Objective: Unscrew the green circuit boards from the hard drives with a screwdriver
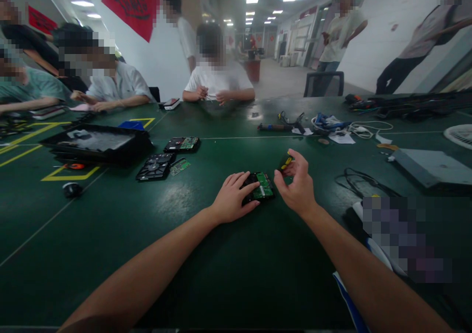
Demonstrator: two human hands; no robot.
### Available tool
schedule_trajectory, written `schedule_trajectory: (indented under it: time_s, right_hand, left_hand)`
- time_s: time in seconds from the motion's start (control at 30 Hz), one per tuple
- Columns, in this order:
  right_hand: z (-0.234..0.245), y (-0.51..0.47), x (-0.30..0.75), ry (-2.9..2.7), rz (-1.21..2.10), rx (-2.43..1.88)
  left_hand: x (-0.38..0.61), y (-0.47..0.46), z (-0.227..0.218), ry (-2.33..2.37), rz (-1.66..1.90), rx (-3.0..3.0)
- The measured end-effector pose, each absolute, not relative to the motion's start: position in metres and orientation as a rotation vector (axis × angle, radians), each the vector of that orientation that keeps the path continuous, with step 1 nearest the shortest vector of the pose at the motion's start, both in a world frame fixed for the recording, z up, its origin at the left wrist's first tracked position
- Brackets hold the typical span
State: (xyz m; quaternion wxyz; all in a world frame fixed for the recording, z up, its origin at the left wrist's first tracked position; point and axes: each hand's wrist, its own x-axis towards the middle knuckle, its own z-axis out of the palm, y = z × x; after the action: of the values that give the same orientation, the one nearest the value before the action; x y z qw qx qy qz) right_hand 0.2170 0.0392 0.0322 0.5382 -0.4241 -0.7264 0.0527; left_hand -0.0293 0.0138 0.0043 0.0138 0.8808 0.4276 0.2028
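A hard drive with a green circuit board (262,189) lies on the green table in front of me. My left hand (233,196) rests on its left side, fingers curled over the edge, holding it down. My right hand (297,184) hovers just right of the drive, its fingers closed round a small black and yellow tool (285,163), likely a screwdriver, held above the drive's far right corner.
To the left lie another drive (183,144), a black drive casing (156,166), a loose green board (180,166) and a black tray (96,144). Cables and tools (332,124) lie at the back right, a grey box (431,166) at right. Several people sit and stand around the table.
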Motion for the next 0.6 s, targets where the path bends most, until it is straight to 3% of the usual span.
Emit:
schedule_trajectory:
  time_s: [0.6]
  right_hand:
    - [0.0343,0.0377,0.2174,-1.739,0.139,-1.051]
  left_hand:
    - [-0.0289,0.0129,0.0047,1.340,0.618,2.758]
